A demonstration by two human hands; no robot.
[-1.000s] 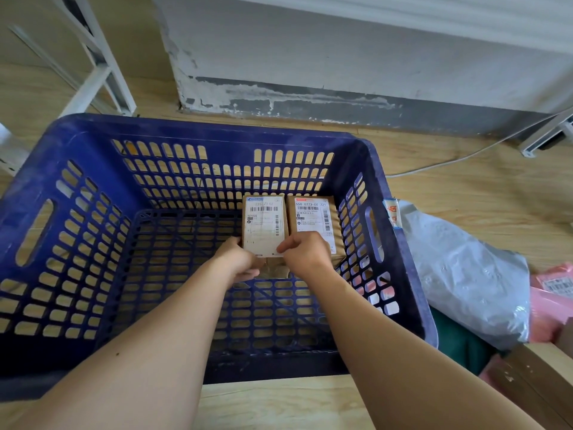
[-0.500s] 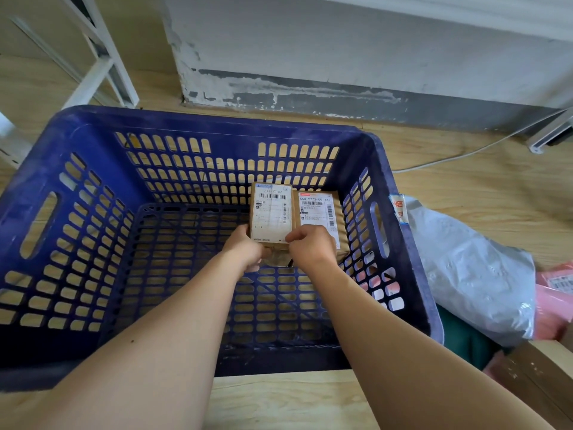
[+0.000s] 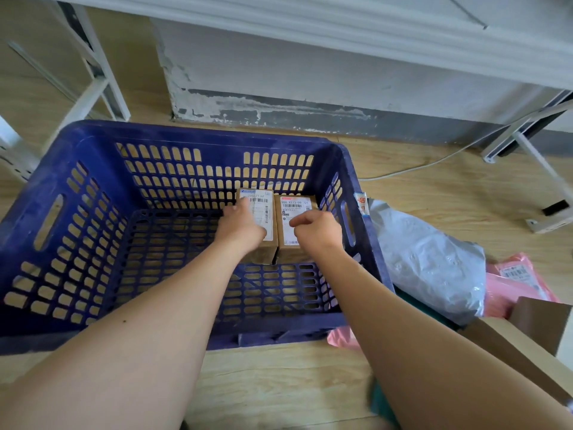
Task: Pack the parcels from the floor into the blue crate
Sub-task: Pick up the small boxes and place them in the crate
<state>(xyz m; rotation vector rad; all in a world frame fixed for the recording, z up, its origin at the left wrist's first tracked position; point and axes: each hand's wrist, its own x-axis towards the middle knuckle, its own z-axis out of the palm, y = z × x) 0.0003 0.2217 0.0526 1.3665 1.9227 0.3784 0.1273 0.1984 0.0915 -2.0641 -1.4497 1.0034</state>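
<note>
The blue crate (image 3: pixel 198 135) stands on the wooden floor in front of me. Two small cardboard parcels with white labels lie side by side in its far right corner, touching each other. My left hand (image 3: pixel 240 226) rests flat on top of the left parcel (image 3: pixel 266 209), fingers stretched over the label. My right hand (image 3: pixel 316 229) hovers over the near end of the right parcel (image 3: pixel 294 206), its fingers loosely curled with nothing in them.
Right of the crate lie a grey plastic mailer bag (image 3: pixel 428 262), pink mailers (image 3: pixel 521 277) and a brown cardboard box (image 3: pixel 527 346). A white cable (image 3: pixel 434 162) runs along the floor by the wall. White metal frames (image 3: pixel 96 72) stand at the back left and right.
The left parcel, held upright by both hands, has been laid down flat beside the right one. My right hand has let go and moved right; my left hand now lies on top.
</note>
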